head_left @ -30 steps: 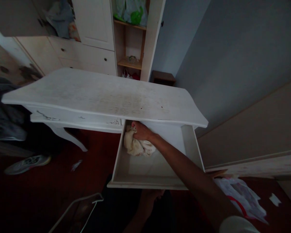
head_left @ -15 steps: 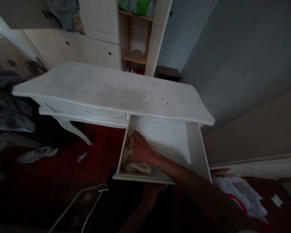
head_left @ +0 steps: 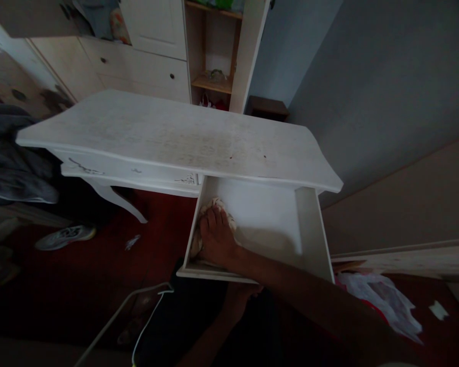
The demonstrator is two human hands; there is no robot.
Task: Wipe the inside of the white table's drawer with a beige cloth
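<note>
A white drawer point(head_left: 260, 204) is pulled out from the right side of a white desk point(head_left: 145, 120). My right hand point(head_left: 217, 237) reaches into its left end, pressing on a crumpled cream cloth point(head_left: 229, 220) with the fingers bent over it. The palm covers much of the cloth, which lies against the drawer's left wall. Below the drawer's front panel is my left hand point(head_left: 240, 294), curled against its underside, in shadow and with some fingers hidden.
Behind the desk stands a white cabinet point(head_left: 149, 79) with an open door and shelves. A sneaker point(head_left: 66, 237) lies on the dark red floor at left, near a white cable point(head_left: 147, 326). Plastic bags point(head_left: 378, 300) lie at right. Clothes point(head_left: 17, 158) hang at far left.
My right hand has flattened over the cloth, its fingers further forward, covering more of it. The left hand stays under the drawer front. The view has shifted slightly.
</note>
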